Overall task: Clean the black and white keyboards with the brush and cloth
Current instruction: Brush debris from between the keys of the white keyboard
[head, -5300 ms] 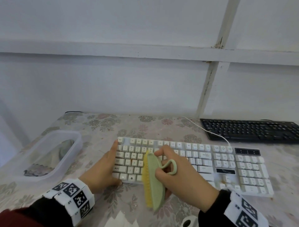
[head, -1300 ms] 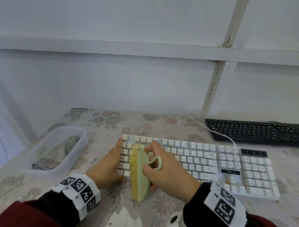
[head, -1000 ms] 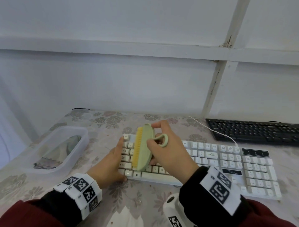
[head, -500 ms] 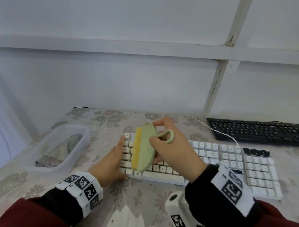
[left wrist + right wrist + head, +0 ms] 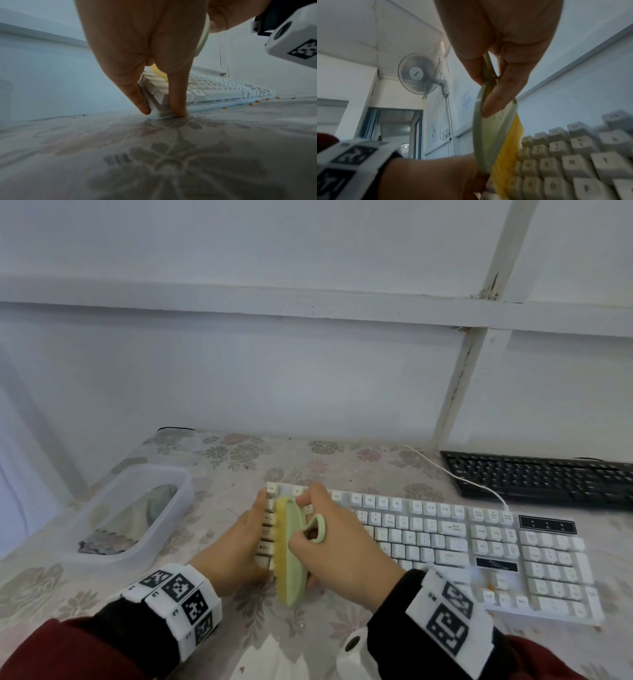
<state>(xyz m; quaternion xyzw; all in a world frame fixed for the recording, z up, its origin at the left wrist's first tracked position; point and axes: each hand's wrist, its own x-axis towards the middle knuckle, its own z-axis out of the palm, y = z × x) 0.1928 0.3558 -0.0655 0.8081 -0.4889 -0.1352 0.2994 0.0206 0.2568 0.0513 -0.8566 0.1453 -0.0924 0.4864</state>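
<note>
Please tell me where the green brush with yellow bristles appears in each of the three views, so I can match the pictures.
Head: brush lower centre, in the right hand, over the white keyboard's left end.
Left wrist: only yellow bristles between the left hand's fingers, plus a green edge.
Right wrist: centre, bristles on the keys.
Shared landmark: the white keyboard.

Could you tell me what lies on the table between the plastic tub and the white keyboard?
Only the left hand, braced against the white keyboard; otherwise the stretch from the plastic tub is bare flowered tablecloth, as the head view shows.
</note>
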